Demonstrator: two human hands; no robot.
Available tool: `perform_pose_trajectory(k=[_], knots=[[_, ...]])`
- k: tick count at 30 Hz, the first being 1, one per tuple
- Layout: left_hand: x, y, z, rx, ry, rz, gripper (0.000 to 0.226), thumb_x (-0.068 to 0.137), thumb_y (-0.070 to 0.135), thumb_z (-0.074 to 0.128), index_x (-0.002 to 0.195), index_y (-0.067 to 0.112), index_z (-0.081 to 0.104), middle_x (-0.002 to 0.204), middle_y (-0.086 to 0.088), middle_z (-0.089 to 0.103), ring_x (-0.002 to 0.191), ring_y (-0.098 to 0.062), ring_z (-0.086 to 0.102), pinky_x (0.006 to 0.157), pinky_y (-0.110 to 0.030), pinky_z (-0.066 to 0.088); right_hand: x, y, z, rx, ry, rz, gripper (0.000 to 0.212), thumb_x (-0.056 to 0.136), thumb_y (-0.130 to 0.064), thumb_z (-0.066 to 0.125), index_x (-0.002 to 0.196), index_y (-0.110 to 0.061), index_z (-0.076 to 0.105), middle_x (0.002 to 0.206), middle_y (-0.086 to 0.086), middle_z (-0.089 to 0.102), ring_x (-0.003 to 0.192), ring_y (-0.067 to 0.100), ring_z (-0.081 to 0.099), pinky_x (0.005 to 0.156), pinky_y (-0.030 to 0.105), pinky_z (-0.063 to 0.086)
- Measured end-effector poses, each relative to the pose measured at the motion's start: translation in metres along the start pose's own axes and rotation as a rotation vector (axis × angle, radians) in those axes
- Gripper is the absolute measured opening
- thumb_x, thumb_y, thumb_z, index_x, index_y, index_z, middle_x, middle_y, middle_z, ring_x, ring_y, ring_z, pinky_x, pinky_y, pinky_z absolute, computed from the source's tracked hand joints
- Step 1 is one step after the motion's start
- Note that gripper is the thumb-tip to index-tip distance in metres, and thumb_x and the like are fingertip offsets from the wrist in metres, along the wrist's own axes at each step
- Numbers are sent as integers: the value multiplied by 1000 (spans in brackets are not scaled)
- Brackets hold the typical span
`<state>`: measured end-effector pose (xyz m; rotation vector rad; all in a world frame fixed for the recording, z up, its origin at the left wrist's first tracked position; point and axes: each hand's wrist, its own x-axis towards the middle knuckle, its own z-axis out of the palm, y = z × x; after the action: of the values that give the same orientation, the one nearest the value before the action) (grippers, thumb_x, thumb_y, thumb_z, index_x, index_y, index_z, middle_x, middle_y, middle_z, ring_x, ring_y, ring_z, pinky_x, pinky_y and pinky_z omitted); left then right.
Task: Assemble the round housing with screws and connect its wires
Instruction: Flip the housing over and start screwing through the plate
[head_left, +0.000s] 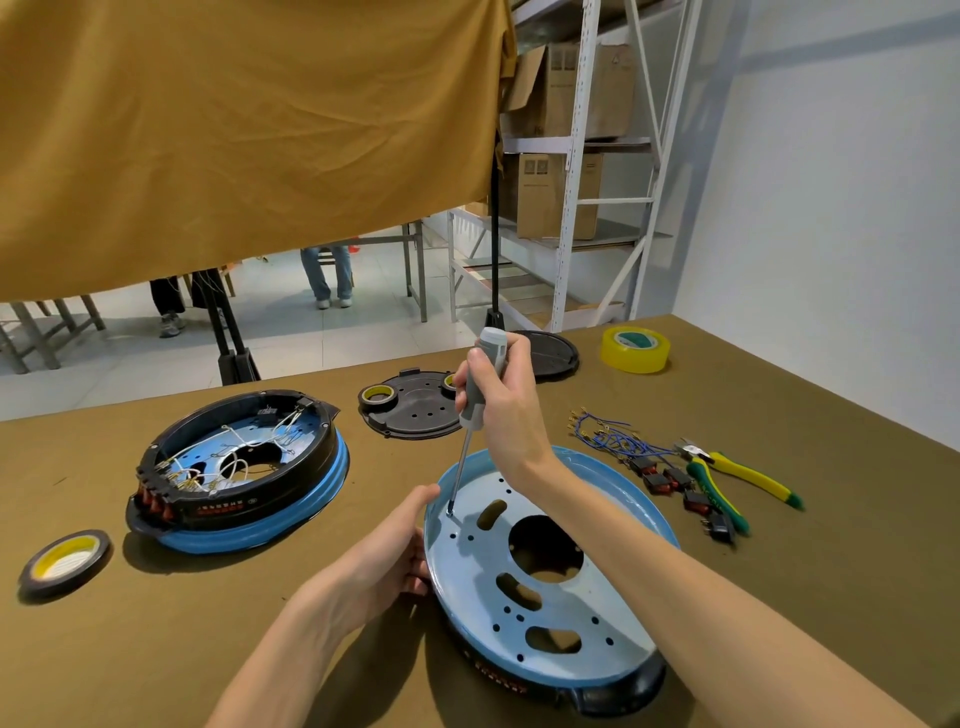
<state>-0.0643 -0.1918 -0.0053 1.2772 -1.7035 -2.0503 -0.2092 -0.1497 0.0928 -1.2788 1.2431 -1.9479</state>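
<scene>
On an olive cloth-covered bench (779, 597), the right hand (501, 400) grips a grey-handled screwdriver (480, 387), its steel tip in a hole at 10 o'clock on the round blue metal housing (587, 623). The left hand (395, 551) clasps the rim. A second, wired housing (239, 467) lies at 9 o'clock.

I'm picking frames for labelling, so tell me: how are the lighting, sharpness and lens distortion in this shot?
Head view: even, soft lighting with faint shadows under the wired housing and brown tape roll; mild sheen on the blue metal plate; the screwdriver and right hand are sharp; wide-angle bending tilts the shelving and curves the table edge.
</scene>
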Motion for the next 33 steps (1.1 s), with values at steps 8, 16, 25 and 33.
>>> perform_pose_trajectory(k=[8, 16, 25, 33], knots=[[-3, 2, -6, 39, -41, 4, 67, 93, 75, 40, 88, 12, 62, 68, -1, 49, 61, -13, 43, 65, -31, 36, 8, -35, -10, -797, -164, -292, 36, 97, -36, 68, 116, -19, 43, 71, -1, 60, 59, 14, 59, 58, 37, 54], [-12, 4, -12, 3, -208, -89, 76, 77, 76, 63, 104, 5, 63, 77, -5, 53, 66, -15, 50, 62, -27, 43, 29, -93, -32, -1219, -581, -100, 24, 100, -41, 60, 119, -27, 57, 94, -9, 64, 82, 6, 64, 71, 28, 56], [-25, -7, 3, 60, -253, -131, 83, 56, 77, 76, 97, 5, 71, 91, -13, 72, 77, -19, 70, 71, -30, 61, 8, -130, -39, -1286, -843, 143, 23, 97, -35, 63, 117, -26, 57, 95, -7, 66, 84, 16, 68, 65, 32, 59], [-33, -23, 17, 31, -132, -34, 85, 58, 80, 70, 98, 5, 71, 81, -9, 71, 72, -18, 69, 69, -29, 60, -9, -136, -35, -1300, -845, 138, 35, 95, -41, 67, 119, -25, 47, 97, -4, 68, 81, 15, 63, 60, 29, 52]])
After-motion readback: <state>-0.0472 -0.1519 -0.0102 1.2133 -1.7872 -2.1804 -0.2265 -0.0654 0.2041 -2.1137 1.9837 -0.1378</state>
